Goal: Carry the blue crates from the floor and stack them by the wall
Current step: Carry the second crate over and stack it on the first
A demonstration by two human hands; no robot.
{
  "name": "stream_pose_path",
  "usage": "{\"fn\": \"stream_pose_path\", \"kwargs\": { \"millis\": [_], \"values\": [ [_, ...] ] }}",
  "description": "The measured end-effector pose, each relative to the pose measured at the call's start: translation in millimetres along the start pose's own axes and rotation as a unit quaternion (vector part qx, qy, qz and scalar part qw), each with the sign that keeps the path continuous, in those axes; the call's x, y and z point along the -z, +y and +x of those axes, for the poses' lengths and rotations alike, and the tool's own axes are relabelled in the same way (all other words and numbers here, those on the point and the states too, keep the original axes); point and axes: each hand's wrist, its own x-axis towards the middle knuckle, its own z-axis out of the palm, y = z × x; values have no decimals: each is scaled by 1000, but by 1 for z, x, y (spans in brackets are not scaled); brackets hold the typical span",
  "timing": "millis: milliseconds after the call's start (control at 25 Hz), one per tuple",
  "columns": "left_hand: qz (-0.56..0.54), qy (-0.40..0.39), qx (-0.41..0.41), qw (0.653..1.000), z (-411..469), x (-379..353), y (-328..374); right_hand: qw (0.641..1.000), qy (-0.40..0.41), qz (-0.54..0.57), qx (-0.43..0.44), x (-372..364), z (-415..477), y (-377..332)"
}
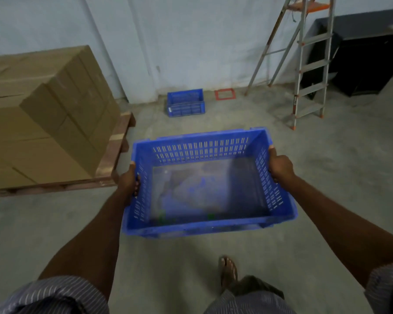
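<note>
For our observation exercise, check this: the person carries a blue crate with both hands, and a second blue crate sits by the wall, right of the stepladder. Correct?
Not quite. The head view shows the second blue crate by the wall left of the stepladder, not right. The rest holds: the left hand and right hand grip the carried blue crate.

Striped grey sleeves [55, 293], bare forearms [95, 234], brown sandal [228, 271]

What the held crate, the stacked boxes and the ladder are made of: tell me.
The held crate: moulded plastic, it seems; uniform blue, slotted walls. The boxes: brown cardboard, matte, with creased edges. The ladder: metal, probably aluminium; pale grey sheen, orange feet.
</note>
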Motion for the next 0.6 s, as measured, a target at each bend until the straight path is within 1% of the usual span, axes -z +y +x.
{"fn": "stream_pose_path", "kwargs": {
  "millis": [120,160,240,320,440,600],
  "values": [
    [-21,44,-49,998,76,-25,47,999,12,12,38,-28,78,-55],
    [-26,49,-65,996,100,-32,67,998,16,19,59,-35,105,-78],
    [-42,59,-91,993,146,-42,103,997,1,38,69,-55,158,-120],
    [-66,59,-107,990,193,-48,137,997,-7,27,71,-81,204,-163],
    [-72,50,-89,992,290,-52,180,997,-18,40,67,-134,287,-223],
    [-51,31,-60,996,432,-60,231,998,-14,44,45,-218,413,-277]
  ]
}}
